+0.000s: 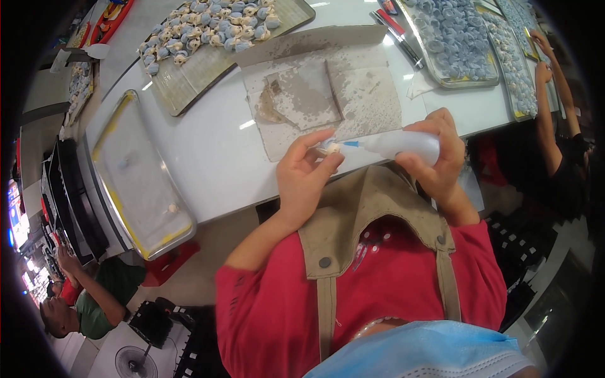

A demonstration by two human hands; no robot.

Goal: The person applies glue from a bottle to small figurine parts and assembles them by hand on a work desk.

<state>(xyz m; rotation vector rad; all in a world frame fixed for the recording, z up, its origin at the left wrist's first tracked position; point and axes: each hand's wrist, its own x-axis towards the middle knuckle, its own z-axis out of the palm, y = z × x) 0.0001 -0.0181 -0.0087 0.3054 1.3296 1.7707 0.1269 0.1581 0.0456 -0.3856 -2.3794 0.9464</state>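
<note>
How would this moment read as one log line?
left hand: pinching small cream-coloured piece | right hand: holding white squeeze bottle | blue nozzle: aimed at piece, contact unclear

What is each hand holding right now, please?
Left hand: closed, pinching a small piece.
Right hand: closed around a bottle.

The person wears a deep red shirt (271,315) with short, loose sleeves; the left sleeve (234,296) carries a row of short dark slanting marks. White dots and pale strokes (some sort of print, too small to make out) show on the chest (372,242). Over the shirt goes a khaki apron (372,189), its two narrow straps (326,315) fastened by round dark studs (324,262). A pale, beaded-looking line (372,326) edges the neck. The light blue face mask (422,346) has a whitish border with dashed stitching. Both forearms (261,239) are bare.
</note>
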